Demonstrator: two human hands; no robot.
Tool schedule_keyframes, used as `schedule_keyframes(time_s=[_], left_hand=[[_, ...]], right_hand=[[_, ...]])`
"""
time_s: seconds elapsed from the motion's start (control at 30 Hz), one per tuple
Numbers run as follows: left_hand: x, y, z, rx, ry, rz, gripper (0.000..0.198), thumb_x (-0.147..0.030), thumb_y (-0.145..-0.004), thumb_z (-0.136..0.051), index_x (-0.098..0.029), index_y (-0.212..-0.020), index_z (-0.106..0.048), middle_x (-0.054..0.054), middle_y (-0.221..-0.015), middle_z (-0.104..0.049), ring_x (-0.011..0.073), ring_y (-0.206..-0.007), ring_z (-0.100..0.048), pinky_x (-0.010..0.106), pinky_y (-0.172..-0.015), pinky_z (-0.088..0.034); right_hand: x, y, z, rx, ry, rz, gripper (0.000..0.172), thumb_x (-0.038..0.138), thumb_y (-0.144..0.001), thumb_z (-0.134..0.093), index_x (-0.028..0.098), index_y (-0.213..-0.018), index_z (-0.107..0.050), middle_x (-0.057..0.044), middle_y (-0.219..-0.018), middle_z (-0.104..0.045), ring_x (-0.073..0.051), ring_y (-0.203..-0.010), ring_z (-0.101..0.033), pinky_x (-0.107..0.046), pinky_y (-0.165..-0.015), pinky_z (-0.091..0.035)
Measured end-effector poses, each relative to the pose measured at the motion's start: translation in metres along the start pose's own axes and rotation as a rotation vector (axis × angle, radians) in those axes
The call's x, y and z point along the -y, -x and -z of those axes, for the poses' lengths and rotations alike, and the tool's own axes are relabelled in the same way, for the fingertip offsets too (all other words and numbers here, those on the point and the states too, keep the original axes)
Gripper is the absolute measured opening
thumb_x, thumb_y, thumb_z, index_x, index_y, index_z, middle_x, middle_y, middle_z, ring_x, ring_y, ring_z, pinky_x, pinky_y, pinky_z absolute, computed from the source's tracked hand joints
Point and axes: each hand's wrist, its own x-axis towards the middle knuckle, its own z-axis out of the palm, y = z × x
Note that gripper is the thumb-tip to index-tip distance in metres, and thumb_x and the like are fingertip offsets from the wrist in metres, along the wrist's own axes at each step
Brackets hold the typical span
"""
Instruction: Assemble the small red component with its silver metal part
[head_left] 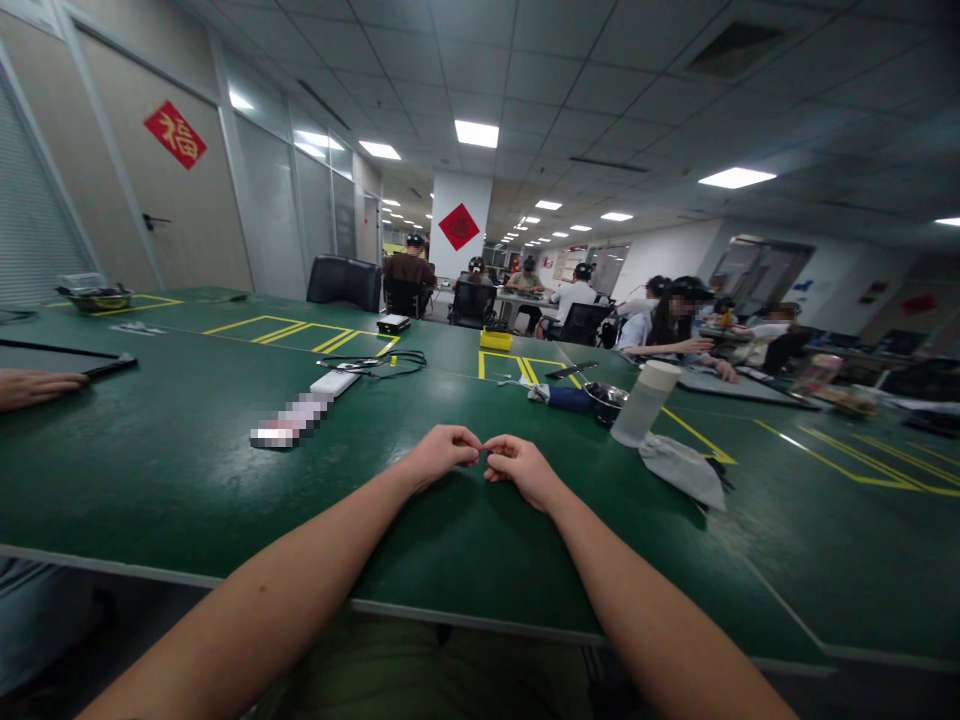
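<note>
My left hand (pixel 441 456) and my right hand (pixel 523 472) meet in the middle, just above the green table (pixel 420 555). Both are closed in a pinch, with thumbs against index fingers and the fingertips almost touching. Something tiny and dark may sit between them, but it is too small to make out. To the left of my hands lies a long white object (pixel 335 380), its near part blurred out. A black cable (pixel 386 362) is coiled at its far end.
On the right stand a pale bottle (pixel 646 405) and a metal bowl (pixel 606 403), beside a blue roll (pixel 568 398) and a grey pouch (pixel 681 468). Farther back is a yellow box (pixel 496 341). A co-worker's hand (pixel 41 387) rests by a dark-framed board (pixel 67 358) at left.
</note>
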Motion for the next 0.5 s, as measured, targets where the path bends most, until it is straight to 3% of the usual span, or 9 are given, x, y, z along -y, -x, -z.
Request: schedule_keyframes(time_s=[0.27, 0.5], left_hand=[[0.0044, -0.0039, -0.0001, 0.007, 0.086, 0.13, 0.017, -0.007, -0.068, -0.057, -0.01, -0.08, -0.068, 0.005, -0.07, -0.069, 0.012, -0.066, -0.064, 0.025, -0.071, -0.051], [0.0048, -0.0047, -0.0005, 0.013, 0.122, 0.149, 0.02, -0.006, -0.067, -0.056, -0.011, -0.082, -0.069, 0.005, -0.073, -0.07, 0.0116, -0.066, -0.065, 0.025, -0.073, -0.051]], right_hand=[[-0.0045, -0.0039, 0.0024, 0.008, -0.135, -0.066, 0.023, 0.027, -0.072, -0.066, 0.016, -0.092, -0.062, -0.004, -0.073, -0.069, -0.015, -0.064, -0.067, -0.028, -0.065, -0.054], [-0.0065, -0.0058, 0.0029, 0.02, -0.126, -0.086, 0.02, 0.015, -0.069, -0.06, 0.016, -0.089, -0.062, -0.003, -0.071, -0.069, -0.014, -0.063, -0.067, -0.026, -0.062, -0.053]])
